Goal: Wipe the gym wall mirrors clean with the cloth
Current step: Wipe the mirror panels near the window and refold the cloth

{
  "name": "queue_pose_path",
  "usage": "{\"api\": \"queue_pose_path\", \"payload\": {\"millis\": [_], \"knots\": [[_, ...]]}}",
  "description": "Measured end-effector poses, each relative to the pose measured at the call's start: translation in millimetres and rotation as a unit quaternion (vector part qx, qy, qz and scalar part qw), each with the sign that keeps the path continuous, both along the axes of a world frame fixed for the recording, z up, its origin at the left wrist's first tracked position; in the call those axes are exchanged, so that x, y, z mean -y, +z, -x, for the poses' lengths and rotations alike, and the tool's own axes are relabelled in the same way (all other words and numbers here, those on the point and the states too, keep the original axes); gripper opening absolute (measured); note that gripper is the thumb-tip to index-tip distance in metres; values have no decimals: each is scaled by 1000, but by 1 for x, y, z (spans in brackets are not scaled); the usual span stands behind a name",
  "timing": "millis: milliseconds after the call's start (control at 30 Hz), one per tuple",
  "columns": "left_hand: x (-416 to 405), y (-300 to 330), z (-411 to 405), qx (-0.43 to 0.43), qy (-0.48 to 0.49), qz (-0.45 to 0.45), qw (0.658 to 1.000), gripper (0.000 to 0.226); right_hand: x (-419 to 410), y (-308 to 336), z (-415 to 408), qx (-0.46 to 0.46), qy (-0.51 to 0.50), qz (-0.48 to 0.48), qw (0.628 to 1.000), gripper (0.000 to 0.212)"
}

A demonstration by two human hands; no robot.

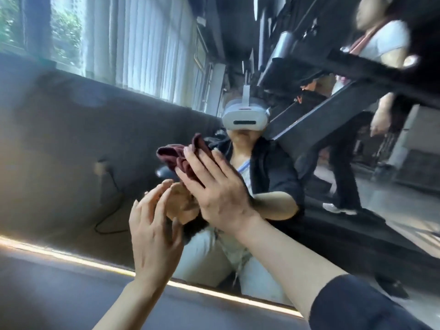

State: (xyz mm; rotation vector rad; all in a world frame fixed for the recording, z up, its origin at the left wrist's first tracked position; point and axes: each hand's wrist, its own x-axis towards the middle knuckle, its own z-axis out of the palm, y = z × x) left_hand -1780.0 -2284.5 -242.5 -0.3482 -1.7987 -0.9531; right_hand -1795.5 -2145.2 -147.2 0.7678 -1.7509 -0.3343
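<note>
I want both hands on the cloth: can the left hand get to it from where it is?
Probably yes. The left hand hangs open just below the cloth, which the right hand presses flat on the mirror. Nothing lies between them; the cloth's left part is uncovered.

Dark sleeve on one arm, the other bare.
The right arm wears a dark navy sleeve (352, 306) pushed up short of the wrist; the left forearm (123, 303) is uncovered, both hands without gloves or rings.
</note>
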Motion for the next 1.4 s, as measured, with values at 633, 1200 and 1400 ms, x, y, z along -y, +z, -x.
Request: {"api": "queue_pose_path", "payload": {"millis": [633,1200,1400], "knots": [[-36,144,16,-159,30,144,976,47,-52,88,-9,-111,-9,67,992,44],[12,233,28,-154,78,197,965,66,17,173,21,-161,-9,148,976,42],[-6,259,25,-191,75,259,944,55,-97,197,-23,-202,-95,209,952,38]]}}
